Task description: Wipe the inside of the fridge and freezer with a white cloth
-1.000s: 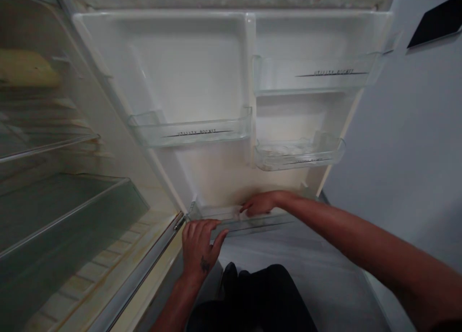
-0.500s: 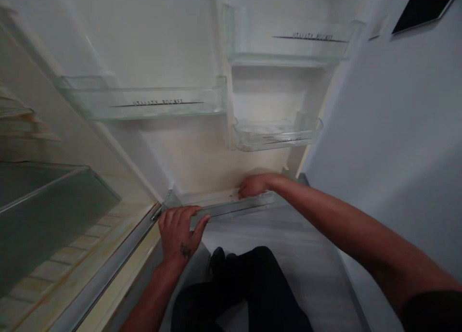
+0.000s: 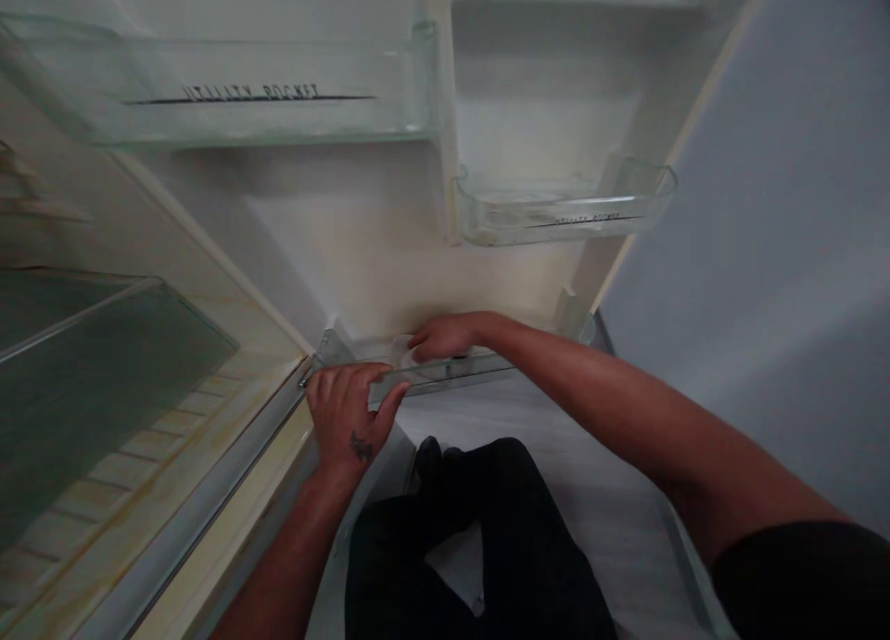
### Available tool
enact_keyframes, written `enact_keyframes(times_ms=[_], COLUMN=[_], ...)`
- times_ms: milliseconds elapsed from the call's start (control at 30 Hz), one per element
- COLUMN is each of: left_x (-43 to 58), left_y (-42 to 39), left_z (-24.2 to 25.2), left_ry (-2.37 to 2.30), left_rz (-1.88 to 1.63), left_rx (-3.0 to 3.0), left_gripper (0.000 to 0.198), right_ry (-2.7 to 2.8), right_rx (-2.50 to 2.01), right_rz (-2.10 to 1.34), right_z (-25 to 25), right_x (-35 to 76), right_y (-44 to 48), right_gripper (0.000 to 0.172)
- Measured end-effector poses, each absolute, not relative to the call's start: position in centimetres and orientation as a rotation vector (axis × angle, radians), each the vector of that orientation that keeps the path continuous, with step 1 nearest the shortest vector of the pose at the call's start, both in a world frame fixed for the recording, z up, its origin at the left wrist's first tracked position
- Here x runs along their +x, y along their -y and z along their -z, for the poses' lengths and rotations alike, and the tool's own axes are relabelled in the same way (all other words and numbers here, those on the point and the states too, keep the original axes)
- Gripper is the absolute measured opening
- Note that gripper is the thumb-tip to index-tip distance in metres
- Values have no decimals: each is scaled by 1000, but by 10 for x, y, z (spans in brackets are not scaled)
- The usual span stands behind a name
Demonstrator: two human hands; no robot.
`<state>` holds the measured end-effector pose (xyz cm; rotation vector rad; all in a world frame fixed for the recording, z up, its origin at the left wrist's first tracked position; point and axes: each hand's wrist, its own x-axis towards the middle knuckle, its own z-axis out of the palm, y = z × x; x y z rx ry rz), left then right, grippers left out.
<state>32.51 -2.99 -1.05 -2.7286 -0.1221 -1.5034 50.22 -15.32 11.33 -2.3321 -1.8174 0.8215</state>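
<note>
The lowest clear door shelf (image 3: 479, 371) of an open refrigerator runs across the middle of the view. My left hand (image 3: 354, 403) grips its front rim near the left end, fingers over the top edge and thumb on the outer front. Inside that shelf, my right hand (image 3: 445, 336) reaches down behind the front wall with its fingers bent together. A whitish, cloth-like piece (image 3: 401, 351) shows at its fingertips, mostly hidden and too blurred to name surely.
Higher on the door sit a wide clear pocket (image 3: 250, 121) and a smaller one (image 3: 556, 218). At left stands the refrigerator's inside with a glass shelf (image 3: 104, 371) and yellowish stains. My dark-trousered legs (image 3: 479, 529) are below, and a pale wall (image 3: 779, 250) rises at right.
My right hand has slid left along the lowest shelf, closer to my left hand. My left hand keeps its hold on the rim. The view has tipped down and come nearer.
</note>
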Motion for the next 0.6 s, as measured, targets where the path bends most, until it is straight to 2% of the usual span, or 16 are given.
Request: enact_keyframes(times_ms=[100, 233, 333, 467, 533, 600], left_x=[326, 328, 327, 325, 324, 324], left_y=[30, 30, 30, 30, 30, 29], left_z=[11, 12, 12, 11, 12, 12], left_ry=[104, 124, 131, 150, 168, 176], left_rz=[1517, 1515, 1492, 1473, 1461, 1453], left_rx=[-2723, -2738, -2752, -2768, -2788, -2810], left_gripper=[36, 37, 37, 36, 36, 35], right_ry=[1724, 1603, 1503, 1496, 1499, 1508], right_rx=[-2463, -2750, -2991, -2958, -2908, -2897], right_rz=[-859, -808, -553, -116, -121, -291], right_z=[-119, -127, -130, -138, -145, -151], right_x=[531, 559, 561, 540, 530, 525], right_y=[205, 263, 289, 308, 313, 315], right_gripper=[49, 47, 48, 60, 59, 51])
